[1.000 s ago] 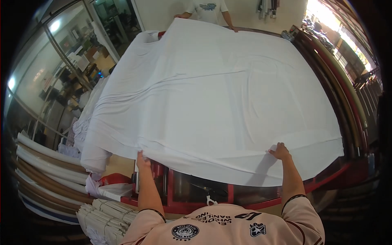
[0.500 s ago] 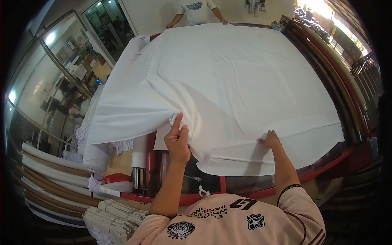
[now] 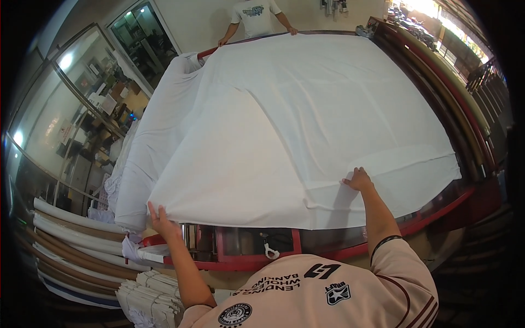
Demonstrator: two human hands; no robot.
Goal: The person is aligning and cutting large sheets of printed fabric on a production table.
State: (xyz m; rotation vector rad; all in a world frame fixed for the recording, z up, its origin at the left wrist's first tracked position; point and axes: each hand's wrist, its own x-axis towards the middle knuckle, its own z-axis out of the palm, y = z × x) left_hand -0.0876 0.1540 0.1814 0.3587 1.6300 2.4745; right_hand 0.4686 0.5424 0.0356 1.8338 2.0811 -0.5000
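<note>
A wide sheet of white fabric is spread over a large red-framed table, with soft creases running across it. At its near left corner, my left hand grips the edge of the fabric between thumb and fingers. My right hand rests on the sheet near the front right, thumb apart from the fingers, pressing the cloth beside a long crease. Across the table, another person's hands touch the far edge of the fabric.
A bulky white fabric roll stands along the left side. Long rolls are stacked lower left, near a bundle of folded off-white cloth. White-handled scissors lie at the table's front. Dark and olive rollers line the right side.
My left hand has moved left and toward me, drawing the fabric's folded corner out over the table's front left. The big folds have flattened. My right hand has hardly moved.
</note>
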